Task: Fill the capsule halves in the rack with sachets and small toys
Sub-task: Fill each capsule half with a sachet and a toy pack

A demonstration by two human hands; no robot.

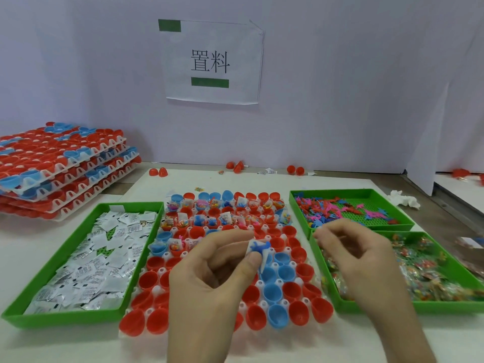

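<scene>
A white rack [159,289] of red and blue capsule halves lies in front of me; its far rows hold sachets and toys, its near rows hold nothing. My left hand [209,279] hovers over the rack's middle and pinches a white sachet with a small blue toy [258,248] between thumb and forefinger. My right hand [358,260] hangs over the rack's right edge and the tray of candy packets [445,307], fingers curled and blurred; whether it holds anything is unclear.
A green tray of white sachets [65,315] lies at the left. Another green tray with small plastic toys [348,191] sits at the far right. Filled racks are stacked [60,169] at the back left. Loose red capsule halves [158,171] lie along the wall.
</scene>
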